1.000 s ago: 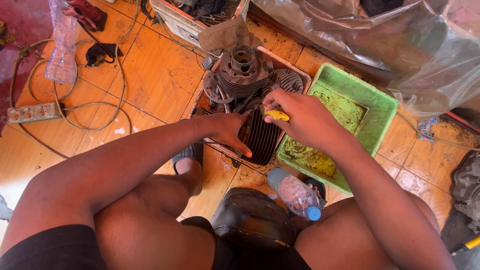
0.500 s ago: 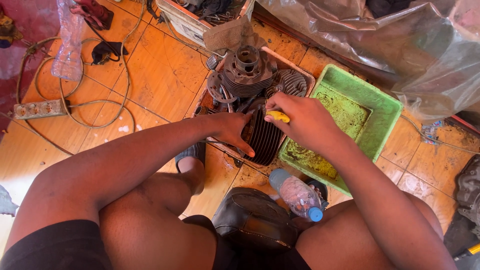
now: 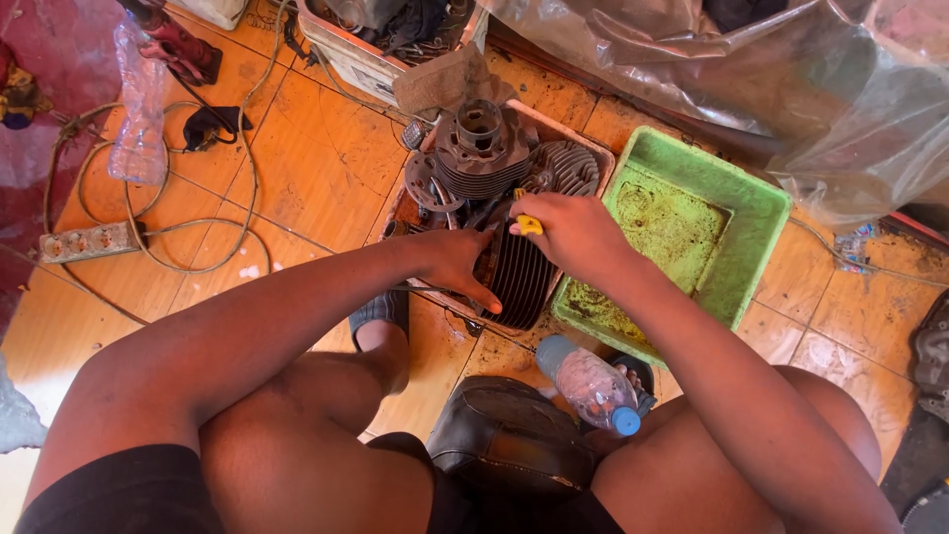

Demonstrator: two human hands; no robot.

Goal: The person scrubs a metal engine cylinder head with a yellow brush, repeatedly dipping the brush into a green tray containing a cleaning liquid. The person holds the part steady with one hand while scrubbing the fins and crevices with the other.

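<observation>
My left hand (image 3: 453,259) rests on the near side of a dark finned engine cylinder (image 3: 519,279), fingers curled around its edge. My right hand (image 3: 573,232) is closed on a small yellow-handled tool (image 3: 529,224), whose tip is pressed onto the top of that cylinder. The cylinder lies in a shallow tray (image 3: 583,138) of oily parts, next to a second finned cylinder (image 3: 479,148) standing upright and a round finned head (image 3: 568,166).
A dirty green plastic tub (image 3: 692,232) sits to the right of the tray. A plastic bottle with a blue cap (image 3: 591,386) lies between my knees by a dark shoe (image 3: 504,430). A power strip (image 3: 84,240) with cables lies at left, clear plastic sheeting (image 3: 751,69) top right.
My right hand with the yellow tool has shifted slightly left and up over the cylinder. The camera view has drifted a little; my left hand stays on the cylinder.
</observation>
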